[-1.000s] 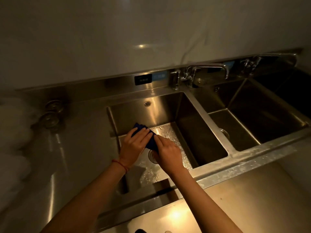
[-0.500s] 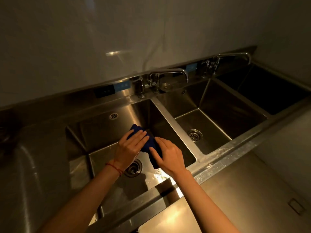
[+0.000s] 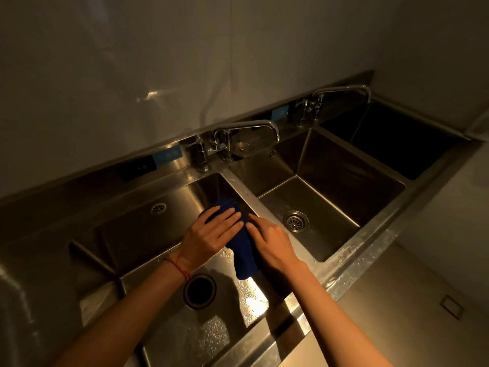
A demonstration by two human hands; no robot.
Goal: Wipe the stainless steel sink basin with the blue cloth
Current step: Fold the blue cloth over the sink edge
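Note:
The blue cloth (image 3: 244, 250) is bunched against the right inner wall of the left stainless steel basin (image 3: 148, 234). My left hand (image 3: 211, 234) lies flat on the cloth's upper part, with a red string on its wrist. My right hand (image 3: 272, 247) presses the cloth from the right, by the divider between the basins. A loose end of the cloth hangs down below both hands. The basin floor is wet and glints, and its dark round drain (image 3: 199, 290) sits below my left wrist.
A middle basin (image 3: 330, 181) with a metal drain strainer (image 3: 295, 221) lies to the right, and a darker third basin (image 3: 397, 139) beyond it. Two swivel taps (image 3: 246, 127) (image 3: 341, 90) stand on the back ledge. The wet front rim (image 3: 352, 260) runs along the near side.
The view has swung left and closer, so the basins sit further right. Both hands with the cloth have moved from the basin floor near the drain to the right wall.

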